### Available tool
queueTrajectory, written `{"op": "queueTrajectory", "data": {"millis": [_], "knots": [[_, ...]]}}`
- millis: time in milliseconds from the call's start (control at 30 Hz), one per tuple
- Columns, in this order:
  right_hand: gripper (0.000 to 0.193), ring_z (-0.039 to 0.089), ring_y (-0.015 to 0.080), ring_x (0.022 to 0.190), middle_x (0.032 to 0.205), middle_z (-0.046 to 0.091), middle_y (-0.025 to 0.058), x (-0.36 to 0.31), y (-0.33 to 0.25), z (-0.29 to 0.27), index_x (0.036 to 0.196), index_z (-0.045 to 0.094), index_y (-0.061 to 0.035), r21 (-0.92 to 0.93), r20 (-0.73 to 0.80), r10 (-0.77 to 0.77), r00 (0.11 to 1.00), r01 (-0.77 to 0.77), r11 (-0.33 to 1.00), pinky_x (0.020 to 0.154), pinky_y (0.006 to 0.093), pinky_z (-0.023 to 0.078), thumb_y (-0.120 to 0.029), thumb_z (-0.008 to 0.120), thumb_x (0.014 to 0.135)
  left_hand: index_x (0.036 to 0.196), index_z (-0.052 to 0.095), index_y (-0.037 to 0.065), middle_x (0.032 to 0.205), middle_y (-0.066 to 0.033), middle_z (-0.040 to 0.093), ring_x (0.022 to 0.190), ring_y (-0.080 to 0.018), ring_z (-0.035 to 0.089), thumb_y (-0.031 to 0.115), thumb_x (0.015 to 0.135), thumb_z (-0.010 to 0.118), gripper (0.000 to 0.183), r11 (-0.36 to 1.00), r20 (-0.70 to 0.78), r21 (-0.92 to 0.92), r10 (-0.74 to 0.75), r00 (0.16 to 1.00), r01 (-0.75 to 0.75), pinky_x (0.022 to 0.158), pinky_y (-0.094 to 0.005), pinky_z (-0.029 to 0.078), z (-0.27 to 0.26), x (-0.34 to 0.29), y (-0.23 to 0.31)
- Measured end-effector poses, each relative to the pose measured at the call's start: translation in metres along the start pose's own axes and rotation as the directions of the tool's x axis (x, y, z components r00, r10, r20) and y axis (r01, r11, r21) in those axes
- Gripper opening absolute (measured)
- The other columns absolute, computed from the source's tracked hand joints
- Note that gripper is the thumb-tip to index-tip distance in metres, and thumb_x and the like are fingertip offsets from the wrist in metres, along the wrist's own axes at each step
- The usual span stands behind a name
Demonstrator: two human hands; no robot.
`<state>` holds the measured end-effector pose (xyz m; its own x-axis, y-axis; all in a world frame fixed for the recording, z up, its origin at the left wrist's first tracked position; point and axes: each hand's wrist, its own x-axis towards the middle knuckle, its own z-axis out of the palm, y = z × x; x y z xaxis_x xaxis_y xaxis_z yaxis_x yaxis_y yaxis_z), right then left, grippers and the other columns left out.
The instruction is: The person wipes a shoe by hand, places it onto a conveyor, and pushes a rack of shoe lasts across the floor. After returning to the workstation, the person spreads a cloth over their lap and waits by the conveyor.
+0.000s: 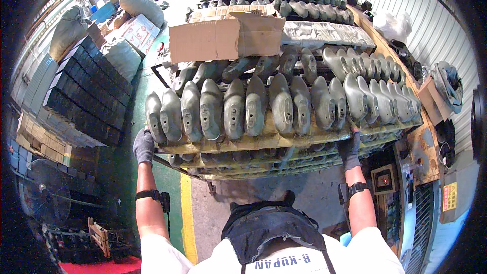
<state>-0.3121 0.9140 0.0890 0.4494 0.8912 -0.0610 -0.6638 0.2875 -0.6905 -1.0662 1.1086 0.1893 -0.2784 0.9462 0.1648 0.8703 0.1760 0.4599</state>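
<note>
Before me stands a multi-tier rack (pixel 238 146) with a worn yellowish front edge. Grey-green shoe lasts (pixel 211 109) stand on its upper shelf in a long row, small holes showing in them. More of them fill the lower tiers, partly hidden under the top edge. My left hand (pixel 143 146), in a dark grey glove, is closed on the rack's front left corner. Further right, my gloved right hand (pixel 349 151) grips the same front edge, its fingers partly hidden. Both arms reach forward.
Flattened cardboard (pixel 203 39) lies across lasts behind the front row, with further loaded racks beyond. At left are stacked black boxes (pixel 89 89), large sacks (pixel 142 7) and a fan (pixel 48 190). A wooden bench (pixel 425 152) runs along the right. A yellow floor line (pixel 187 213) passes beside me.
</note>
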Motion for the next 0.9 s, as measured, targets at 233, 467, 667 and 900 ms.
{"op": "queueTrajectory", "data": {"millis": [233, 467, 667, 900], "knots": [[0.042, 0.059, 0.0246, 0.123, 0.134, 0.065, 0.0045, -0.006, -0.004, 0.015, 0.133, 0.064, -0.0078, 0.059, 0.03, -0.031, 0.999, 0.029, 0.998, 0.111, 0.0426, 0.043, -0.032, 0.052, 0.101, 0.104, 0.07, 0.001, 0.105, -0.0264, 0.07, 0.101, -0.0471, 0.064, 0.049, 0.106, 0.035, 0.059, 1.0, -0.023, 0.019, 0.008, 1.0, -0.007, 0.084, -0.0539, 0.048, 0.001, 0.0, 0.0], [0.045, 0.059, 0.026, 0.125, 0.137, 0.064, 0.0066, -0.004, -0.003, 0.01, 0.135, 0.063, -0.0058, 0.065, 0.09, -0.043, 0.995, 0.037, 0.997, 0.113, 0.0429, 0.043, -0.033, 0.048, 0.102, 0.105, 0.069, 0.001, 0.105, -0.0267, 0.07, 0.102, -0.0481, 0.063, 0.049, 0.106, 0.034, 0.06, 1.0, -0.011, 0.023, 0.006, 1.0, -0.006, 0.085, -0.0546, 0.048, 0.002, 0.002, -0.003], [0.059, 0.055, 0.027, 0.13, 0.142, 0.06, 0.0048, 0.002, 0.001, 0.0, 0.142, 0.057, -0.0121, -0.169, -0.028, -0.097, 0.995, 0.091, 0.981, 0.112, 0.0469, 0.042, -0.045, 0.057, 0.093, 0.106, 0.07, 0.001, 0.106, -0.0268, 0.07, 0.103, -0.0482, 0.063, 0.048, 0.106, 0.035, 0.058, 1.0, -0.005, 0.027, 0.004, 1.0, -0.004, 0.085, -0.0541, 0.048, 0.001, 0.002, -0.002], [0.06, 0.054, 0.0278, 0.132, 0.141, 0.059, 0.0052, -0.009, -0.004, 0.014, 0.143, 0.056, -0.0112, -0.052, 0.016, -0.011, 1.0, 0.012, 0.999, 0.112, 0.0477, 0.042, -0.044, 0.058, 0.093, 0.107, 0.07, 0.001, 0.104, -0.026, 0.07, 0.1, -0.0469, 0.064, 0.045, 0.107, 0.036, 0.055, 0.999, 0.011, 0.001, 0.033, 0.999, -0.033, 0.084, -0.0511, 0.048, 0.004, 0.008, -0.009]]}}
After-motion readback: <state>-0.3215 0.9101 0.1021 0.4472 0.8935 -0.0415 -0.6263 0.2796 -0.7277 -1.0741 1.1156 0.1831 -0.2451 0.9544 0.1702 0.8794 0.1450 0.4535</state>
